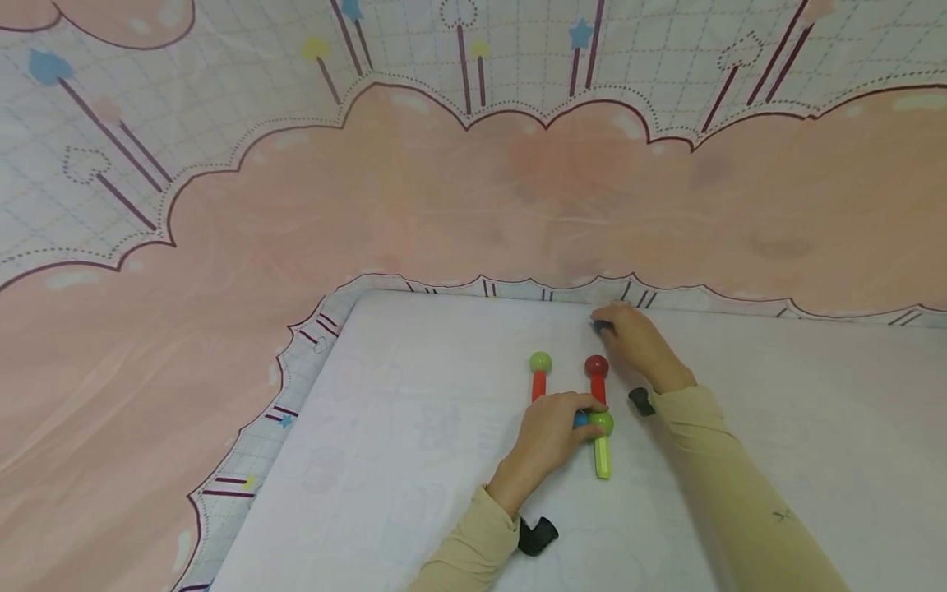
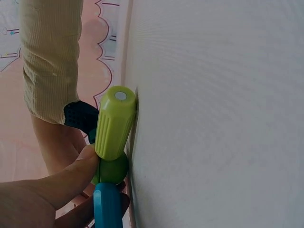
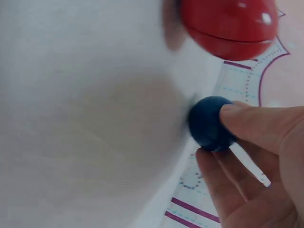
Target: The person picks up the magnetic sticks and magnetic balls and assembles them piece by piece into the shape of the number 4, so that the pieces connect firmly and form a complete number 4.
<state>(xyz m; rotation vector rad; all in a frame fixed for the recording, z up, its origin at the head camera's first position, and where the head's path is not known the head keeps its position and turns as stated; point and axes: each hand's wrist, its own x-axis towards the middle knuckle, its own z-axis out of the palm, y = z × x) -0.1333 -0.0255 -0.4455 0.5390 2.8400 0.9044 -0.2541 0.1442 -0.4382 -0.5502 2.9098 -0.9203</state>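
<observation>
My left hand [image 1: 547, 432] pinches a green ball [image 1: 603, 424] between thumb and fingers. From that ball a yellow-green stick [image 1: 602, 459] points toward me, and a blue stick [image 2: 107, 205] runs from it under the hand. Beyond it a red stick [image 1: 598, 389] is topped by a red ball [image 1: 596, 365]. To the left, another red stick [image 1: 539, 384] carries a light green ball [image 1: 541, 362]; its near end is hidden by the hand. Farther back, my right hand [image 1: 642, 341] holds a dark blue ball [image 3: 209, 122] by thumb and fingertips, apart from the red ball.
A white tabletop [image 1: 414, 370] lies under the pieces, its far edge just behind the right hand. Pink patterned cloth [image 1: 459, 197] surrounds it at the back and left. Black wrist cameras, one at the left wrist [image 1: 538, 536] and one at the right wrist [image 1: 641, 401], stick out over the table.
</observation>
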